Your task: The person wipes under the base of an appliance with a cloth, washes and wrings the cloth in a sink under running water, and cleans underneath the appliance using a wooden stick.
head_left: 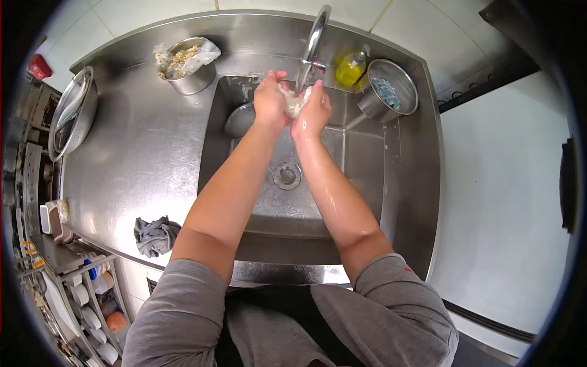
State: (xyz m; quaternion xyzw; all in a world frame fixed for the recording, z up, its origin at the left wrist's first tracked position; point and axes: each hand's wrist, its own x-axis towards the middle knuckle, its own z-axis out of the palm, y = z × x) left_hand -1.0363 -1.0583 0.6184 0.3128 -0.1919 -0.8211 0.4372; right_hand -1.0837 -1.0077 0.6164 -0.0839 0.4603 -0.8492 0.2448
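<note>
Both my hands are under the tap (315,37) at the back of the steel sink (361,177), with water running onto them. Cupped between them is a pale, soft, wet mass (293,105), whose kind I cannot make out. My left hand (270,101) curls round its left side, with the fingers partly hidden. From the right, my right hand (313,113) presses against it, thumb up and wet to the wrist. Below the hands lies the sink drain (287,175). A round metal vessel (240,121) sits in the sink, left of my left hand.
A steel pot (194,84) with a plastic bag of scraps stands left of the sink. On the right are a yellow soap bottle (351,68) and a pot (374,104) holding a bluish scourer. A grey cloth (156,236) and metal bowls (82,125) lie left.
</note>
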